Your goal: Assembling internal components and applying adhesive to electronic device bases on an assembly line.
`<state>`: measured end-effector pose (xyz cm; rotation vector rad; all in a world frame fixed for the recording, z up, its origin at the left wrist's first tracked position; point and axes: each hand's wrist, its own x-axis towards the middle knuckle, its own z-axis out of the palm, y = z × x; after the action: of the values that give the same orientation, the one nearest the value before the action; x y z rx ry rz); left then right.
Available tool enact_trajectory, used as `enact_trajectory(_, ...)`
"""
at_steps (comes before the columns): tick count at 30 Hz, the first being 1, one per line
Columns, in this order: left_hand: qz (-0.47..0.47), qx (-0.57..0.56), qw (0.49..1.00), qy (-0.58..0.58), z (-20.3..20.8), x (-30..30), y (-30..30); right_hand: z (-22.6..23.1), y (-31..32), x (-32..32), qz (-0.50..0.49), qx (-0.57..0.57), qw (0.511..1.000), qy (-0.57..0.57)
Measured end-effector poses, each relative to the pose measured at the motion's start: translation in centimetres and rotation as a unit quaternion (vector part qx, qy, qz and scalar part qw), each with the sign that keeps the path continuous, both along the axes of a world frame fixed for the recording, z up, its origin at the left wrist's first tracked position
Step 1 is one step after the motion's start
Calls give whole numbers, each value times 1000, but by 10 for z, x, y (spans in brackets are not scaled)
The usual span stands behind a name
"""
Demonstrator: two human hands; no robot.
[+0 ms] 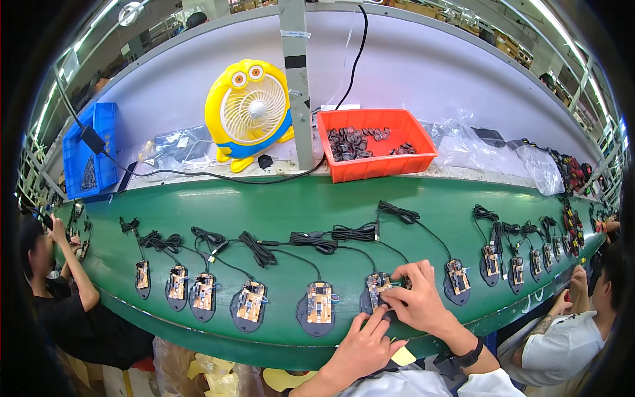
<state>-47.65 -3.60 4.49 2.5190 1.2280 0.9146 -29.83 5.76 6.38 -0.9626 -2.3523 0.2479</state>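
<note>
A dark mouse base with a tan circuit board (375,289) lies near the belt's front edge, partly covered by my fingers. My right hand (421,299) bends over it from the right, thumb and forefinger closed at the board; whatever is between them is hidden. My left hand (362,345) comes from below, its closed fingertips gripping the base's lower edge. Behind my right hand another board (407,282) is mostly hidden. To the left lies a wired mouse base (319,309), and to the right another mouse base (457,281), each with a bundled black cable.
More mouse bases line the green belt (231,192) on both sides. Behind it stand a yellow fan (254,109), a red bin (377,165) of dark parts, a blue bin (89,149) and a grey post (299,86). People sit at left (73,311) and right (562,344).
</note>
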Motion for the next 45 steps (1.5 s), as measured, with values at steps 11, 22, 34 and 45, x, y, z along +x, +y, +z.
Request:
enact_trajectory(11, 5, 25, 1000, -3, -8, 2, -2, 6, -5, -18, -181, -173, 966, -63)
enact_trajectory(22, 5, 5, 1000, 1, -7, -1, -5, 5, -7, -15, -179, -173, 966, -64)
enact_trajectory(34, -26, -15, 995, -95, 18, -46, -11, 62, 60, -4, -57, -113, 988, -83)
enact_trajectory(45, 163, -37, 981, -94, -6, -98, -51, 33, 359, -42, -16, -40, 995, -92)
